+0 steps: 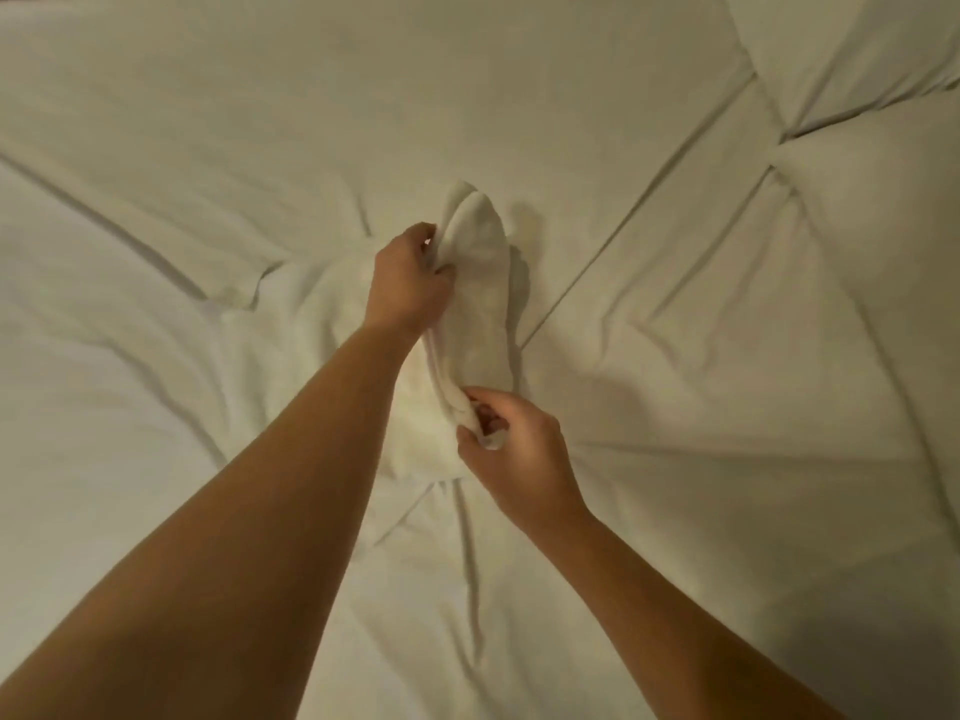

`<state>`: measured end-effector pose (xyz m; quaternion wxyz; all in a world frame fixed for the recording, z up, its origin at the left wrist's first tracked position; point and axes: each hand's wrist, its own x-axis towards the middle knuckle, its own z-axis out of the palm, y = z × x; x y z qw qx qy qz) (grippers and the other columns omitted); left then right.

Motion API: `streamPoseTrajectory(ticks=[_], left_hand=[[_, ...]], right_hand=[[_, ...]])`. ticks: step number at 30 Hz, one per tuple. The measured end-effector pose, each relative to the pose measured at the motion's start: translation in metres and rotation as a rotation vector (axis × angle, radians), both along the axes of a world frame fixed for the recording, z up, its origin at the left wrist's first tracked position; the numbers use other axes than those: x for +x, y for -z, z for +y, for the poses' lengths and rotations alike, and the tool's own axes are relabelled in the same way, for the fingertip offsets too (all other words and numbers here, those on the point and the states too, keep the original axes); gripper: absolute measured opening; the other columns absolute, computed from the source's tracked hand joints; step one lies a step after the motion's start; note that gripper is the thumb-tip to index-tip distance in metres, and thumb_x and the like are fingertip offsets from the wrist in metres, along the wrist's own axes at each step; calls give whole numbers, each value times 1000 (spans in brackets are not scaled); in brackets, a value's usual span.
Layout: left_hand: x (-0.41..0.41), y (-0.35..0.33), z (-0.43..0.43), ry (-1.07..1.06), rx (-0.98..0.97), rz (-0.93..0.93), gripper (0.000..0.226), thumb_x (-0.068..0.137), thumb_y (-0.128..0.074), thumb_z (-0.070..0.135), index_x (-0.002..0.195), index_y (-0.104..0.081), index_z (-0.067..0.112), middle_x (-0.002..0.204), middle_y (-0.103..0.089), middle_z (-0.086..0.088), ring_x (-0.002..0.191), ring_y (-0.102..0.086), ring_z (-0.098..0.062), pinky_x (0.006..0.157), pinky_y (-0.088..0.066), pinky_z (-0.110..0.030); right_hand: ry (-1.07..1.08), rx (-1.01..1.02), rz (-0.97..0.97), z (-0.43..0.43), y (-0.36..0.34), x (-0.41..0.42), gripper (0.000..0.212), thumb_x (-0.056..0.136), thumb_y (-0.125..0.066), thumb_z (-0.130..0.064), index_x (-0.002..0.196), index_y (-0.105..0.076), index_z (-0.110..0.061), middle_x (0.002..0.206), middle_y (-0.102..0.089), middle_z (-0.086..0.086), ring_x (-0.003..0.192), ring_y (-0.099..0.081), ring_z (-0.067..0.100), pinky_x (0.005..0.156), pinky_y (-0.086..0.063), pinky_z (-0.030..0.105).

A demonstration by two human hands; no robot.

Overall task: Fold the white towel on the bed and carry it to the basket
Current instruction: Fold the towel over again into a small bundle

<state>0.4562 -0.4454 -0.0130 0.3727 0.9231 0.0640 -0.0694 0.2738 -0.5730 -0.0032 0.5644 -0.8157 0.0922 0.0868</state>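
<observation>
While we look down from the head camera, we see a wide bed (675, 511) covered in creased white linen that fills nearly the whole view, lit in a warm, dim tone. Beyond the towel, up toward the far right corner, two plump white pillows (857, 70) lie side by side with a dark seam between them. Nothing else of the room shows. We see the white towel (478, 293) at the middle of the bed, folded into a narrow doubled strip and raised on edge above a flatter part that rests on the linen. Our left hand (410, 283) is closed on the towel's far part, and our right hand (519, 449) pinches its near corner between thumb and fingers. We find no writing or label to read.
</observation>
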Motion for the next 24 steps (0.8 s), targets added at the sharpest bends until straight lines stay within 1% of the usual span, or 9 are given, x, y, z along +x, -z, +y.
streamPoseTrajectory(ticks=[3, 6, 8, 11, 16, 18, 21, 22, 24], left_hand=[[-10, -3, 63, -39, 3, -35, 41, 85, -66, 14, 126, -68, 13, 110, -70, -1, 98, -63, -17, 83, -45, -22], [-21, -3, 121, -98, -24, -52, 44, 85, -64, 16, 129, -67, 14, 112, -69, 1, 104, -64, -18, 89, -51, -27], [-27, -4, 156, -132, -25, -49, 47, 86, -63, 13, 133, -65, 16, 117, -68, 2, 107, -62, -14, 88, -47, -20], [-32, -3, 204, -153, -43, -33, 50, 89, -61, 10, 138, -63, 17, 118, -65, 5, 108, -58, -10, 79, -41, -7], [-32, 11, 259, -199, -50, -1, 51, 94, -61, 9, 145, -58, 16, 131, -64, -1, 115, -57, -12, 86, -35, -7], [-31, 18, 273, -221, -72, 7, 49, 95, -59, 8, 144, -59, 17, 131, -64, -1, 112, -55, -9, 84, -35, -3], [-31, 30, 292, -263, -96, 8, 46, 97, -58, 9, 142, -61, 17, 127, -63, 4, 113, -55, -8, 79, -35, 6], [-33, 34, 296, -276, -96, 11, 45, 97, -58, 10, 142, -60, 16, 124, -62, 6, 112, -54, -7, 79, -35, 4], [-38, 42, 302, -310, -93, 43, 44, 99, -58, 12, 142, -59, 16, 119, -59, 9, 109, -53, -6, 87, -36, -7]], right_hand=[[-93, -54, -30, 49, -1, -2, 34, 81, -66, -13, 111, -71, -29, 88, -70, -9, 81, -66, 11, 75, -56, 28], [-165, -124, -67, 98, 4, -5, 39, 81, -64, -20, 118, -69, -33, 92, -66, -12, 82, -60, 4, 77, -54, 23], [-208, -164, -102, 129, 7, -8, 43, 81, -64, -18, 122, -68, -30, 97, -67, -10, 85, -59, 3, 80, -53, 21], [-267, -197, -126, 176, 10, -10, 46, 81, -67, -13, 125, -67, -26, 102, -67, -5, 91, -62, 11, 84, -53, 26], [-322, -257, -164, 233, 12, -6, 47, 78, -68, -6, 122, -68, -22, 97, -66, -3, 87, -60, 13, 81, -52, 26], [-342, -269, -158, 248, 16, -3, 49, 77, -68, -5, 123, -68, -21, 97, -65, -1, 87, -61, 16, 81, -54, 28], [-384, -287, -160, 265, 24, 0, 50, 78, -68, -4, 125, -67, -20, 98, -65, 1, 88, -61, 18, 82, -55, 32], [-401, -287, -161, 269, 26, 0, 50, 78, -68, -5, 126, -67, -19, 98, -65, 1, 89, -61, 19, 83, -55, 33], [-437, -282, -153, 274, 31, 0, 49, 80, -68, -5, 127, -66, -18, 101, -66, 3, 90, -62, 20, 85, -54, 33]])
